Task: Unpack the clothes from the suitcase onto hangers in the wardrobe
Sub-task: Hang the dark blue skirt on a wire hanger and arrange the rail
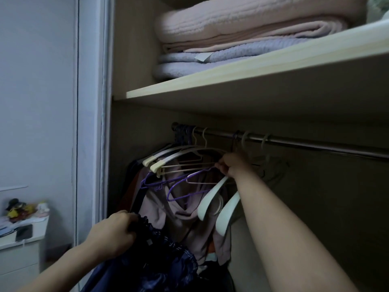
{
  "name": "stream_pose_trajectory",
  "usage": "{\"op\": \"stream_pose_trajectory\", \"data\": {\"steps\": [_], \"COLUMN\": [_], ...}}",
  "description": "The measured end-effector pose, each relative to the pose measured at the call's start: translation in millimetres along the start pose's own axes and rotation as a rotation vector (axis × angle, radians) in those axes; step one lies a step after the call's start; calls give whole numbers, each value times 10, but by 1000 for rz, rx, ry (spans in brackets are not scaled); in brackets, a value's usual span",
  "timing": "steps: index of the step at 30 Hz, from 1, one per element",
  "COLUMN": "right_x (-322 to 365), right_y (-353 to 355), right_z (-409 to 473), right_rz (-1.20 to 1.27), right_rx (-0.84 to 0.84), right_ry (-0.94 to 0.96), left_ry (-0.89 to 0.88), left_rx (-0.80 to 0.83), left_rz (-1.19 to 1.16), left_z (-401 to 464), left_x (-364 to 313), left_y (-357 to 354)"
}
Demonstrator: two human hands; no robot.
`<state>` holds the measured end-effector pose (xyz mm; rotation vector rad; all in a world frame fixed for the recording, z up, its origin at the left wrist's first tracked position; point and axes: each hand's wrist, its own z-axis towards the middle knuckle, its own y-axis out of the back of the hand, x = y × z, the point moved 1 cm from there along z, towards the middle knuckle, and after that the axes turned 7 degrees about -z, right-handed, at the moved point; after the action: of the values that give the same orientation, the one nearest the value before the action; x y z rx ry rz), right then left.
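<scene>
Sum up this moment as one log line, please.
left hand: grips dark blue garment | right hand: pinches purple hanger | rail: hangers hooked on

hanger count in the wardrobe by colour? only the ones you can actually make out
Cream hangers: 4, two tilted up left, two hanging down by the right hand
Purple wire hangers: 2
Total: 6 clearly seen; more hooks on the rail are too dark to count.
</scene>
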<state>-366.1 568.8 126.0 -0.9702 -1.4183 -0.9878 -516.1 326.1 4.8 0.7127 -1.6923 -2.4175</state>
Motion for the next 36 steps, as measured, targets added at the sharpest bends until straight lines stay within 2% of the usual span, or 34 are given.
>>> {"op": "stream_pose_trajectory", "data": {"steps": [4,6,10,13,15,16,18,21,23,26,31,33,36], "right_x": [-21,-30,6,127,218,245,313,213,37,-225,-663,-871,-1167], "right_y": [-77,-105,-152,-213,-272,-316,-462,-731,-873,-1027,-1348,-1494,-1715], "right_z": [-123,-187,-167,-182,-360,-467,-609,-916,-1225,-1675,-2291,-2419,-2493], "right_rz": [236,252,195,340,487,466,553,592,545,384,135,4,-391], "right_rx": [26,44,-60,10,67,34,5,41,110,311,622,654,528], "right_ry": [1,61,186,128,176,242,182,204,246,321,304,264,444], "left_ry": [-1,-4,-10,4,11,16,23,66,103,135,228,284,374], "left_rx": [25,37,56,65,59,54,53,42,24,4,-31,-8,35], "left_rz": [-15,-20,-33,-44,-35,-39,-50,-64,-71,-70,-11,14,35], "left_z": [-12,-35,-98,-141,-181,-198,-262,-400,-537,-754,-1201,-1412,-1718], "left_x": [38,42,78,136,180,205,257,372,511,722,1123,1304,1593], "left_y": [0,10,33,57,88,98,129,180,216,290,496,601,707]}}
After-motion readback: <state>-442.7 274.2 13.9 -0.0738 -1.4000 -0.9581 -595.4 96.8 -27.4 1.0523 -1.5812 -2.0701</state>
